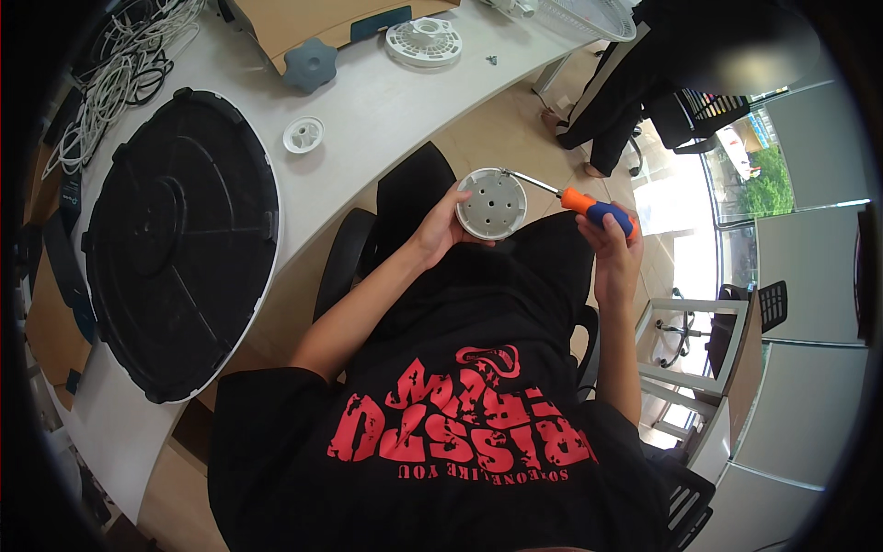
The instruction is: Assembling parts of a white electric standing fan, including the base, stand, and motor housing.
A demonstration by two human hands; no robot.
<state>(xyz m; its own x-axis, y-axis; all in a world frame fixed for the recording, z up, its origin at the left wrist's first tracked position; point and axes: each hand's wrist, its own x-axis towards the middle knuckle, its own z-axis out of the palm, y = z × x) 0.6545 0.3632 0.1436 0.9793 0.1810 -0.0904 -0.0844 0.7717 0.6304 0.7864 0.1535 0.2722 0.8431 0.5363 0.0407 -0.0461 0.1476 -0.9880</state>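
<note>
Over the lap, right of the counter, the left hand has its fingers gripping a round grey part; the right hand has its fingers wrapped around a screwdriver, tip at the part's far rim. A black disc lies left, on the counter.

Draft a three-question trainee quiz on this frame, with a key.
1. Which hand holds the screwdriver?
2. True or false: the large black disc lies on the floor.
3. The left hand holds:
A) a coil of cable
B) a round part
C) a pair of pliers

Key:
1. The right hand.
2. False; it lies on the table.
3. B.
</note>
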